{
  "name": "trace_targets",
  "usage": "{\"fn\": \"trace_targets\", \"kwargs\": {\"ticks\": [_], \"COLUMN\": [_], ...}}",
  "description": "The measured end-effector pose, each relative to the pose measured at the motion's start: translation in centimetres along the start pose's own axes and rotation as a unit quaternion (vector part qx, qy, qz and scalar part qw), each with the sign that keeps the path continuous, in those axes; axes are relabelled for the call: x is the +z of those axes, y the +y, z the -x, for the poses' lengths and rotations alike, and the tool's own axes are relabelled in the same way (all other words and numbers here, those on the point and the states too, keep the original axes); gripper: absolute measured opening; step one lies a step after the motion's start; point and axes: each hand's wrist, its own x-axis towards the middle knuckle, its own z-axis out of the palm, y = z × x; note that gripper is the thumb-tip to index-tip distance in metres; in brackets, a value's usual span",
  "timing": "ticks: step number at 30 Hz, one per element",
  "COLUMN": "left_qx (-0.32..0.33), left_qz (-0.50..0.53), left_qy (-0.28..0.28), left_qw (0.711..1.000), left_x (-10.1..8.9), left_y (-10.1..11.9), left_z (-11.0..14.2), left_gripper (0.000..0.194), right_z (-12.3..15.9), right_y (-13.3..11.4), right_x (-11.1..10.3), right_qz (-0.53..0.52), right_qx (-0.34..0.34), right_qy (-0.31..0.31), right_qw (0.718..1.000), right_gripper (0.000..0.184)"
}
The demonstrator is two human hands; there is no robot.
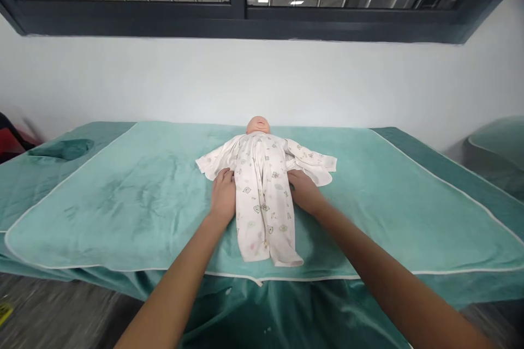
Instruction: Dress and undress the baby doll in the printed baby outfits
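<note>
A baby doll lies on its back, its head at the far end and its body hidden by clothing. White printed baby trousers are spread lengthwise down the middle, both legs towards me. Under them a matching white top stretches its sleeves out to both sides. My left hand is closed at the left edge of the trousers, level with the hips. On the opposite edge, my right hand has curled fingers pressed to the cloth, fingertips partly hidden.
A light green cover with white piping lies over a darker green bed. The bed has a face hole at its left end. Behind stands a white wall below a dark-framed window. A green pillow-like object is at far right.
</note>
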Motion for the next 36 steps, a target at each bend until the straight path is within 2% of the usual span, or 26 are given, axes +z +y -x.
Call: {"fn": "trace_targets", "kwargs": {"ticks": [2,4,7,11,14,20,23,28,33,36], "left_qx": [0.005,0.016,0.066,0.093,0.099,0.057,0.026,0.013,0.008,0.035], "left_qz": [0.002,0.012,0.053,0.088,0.078,0.079,0.076,0.04,0.004,-0.044], "left_qy": [0.016,0.013,0.005,0.022,0.005,0.007,-0.004,-0.04,-0.018,-0.018], "left_qw": [1.0,1.0,0.996,0.992,0.992,0.995,0.997,0.998,1.0,0.998], "left_x": [0.5,0.9,1.6,2.1,2.3,1.8,1.5,1.2,0.2,-0.6], "left_y": [0.3,0.1,-0.3,-0.5,-0.3,0.1,0.2,0.5,0.6,0.3], "left_z": [-0.7,-0.9,-0.9,-0.5,-0.2,-0.1,-0.2,-0.3,0.2,1.1], "left_gripper": [0.031,0.03,0.032,0.037,0.036,0.028,0.024,0.018,0.018,0.016], "right_z": [-0.7,-0.6,-0.1,-0.3,-0.3,1.5,2.2,2.0,1.6,2.0], "right_y": [0.1,0.3,0.8,1.1,0.8,0.7,0.8,0.5,0.0,-0.1], "right_x": [0.9,1.5,1.9,1.8,1.5,1.0,0.9,1.1,1.1,0.9], "right_qz": [0.025,0.031,0.029,0.061,0.034,-0.115,-0.135,-0.083,0.011,0.036], "right_qx": [-0.002,0.011,0.052,0.056,0.05,-0.013,-0.028,-0.044,-0.061,-0.056], "right_qy": [0.001,0.036,0.079,0.028,0.005,0.005,0.003,-0.003,0.017,0.036], "right_qw": [1.0,0.999,0.995,0.996,0.998,0.993,0.99,0.996,0.998,0.997], "right_gripper": [0.019,0.019,0.017,0.02,0.024,0.018,0.014,0.012,0.017,0.02]}}
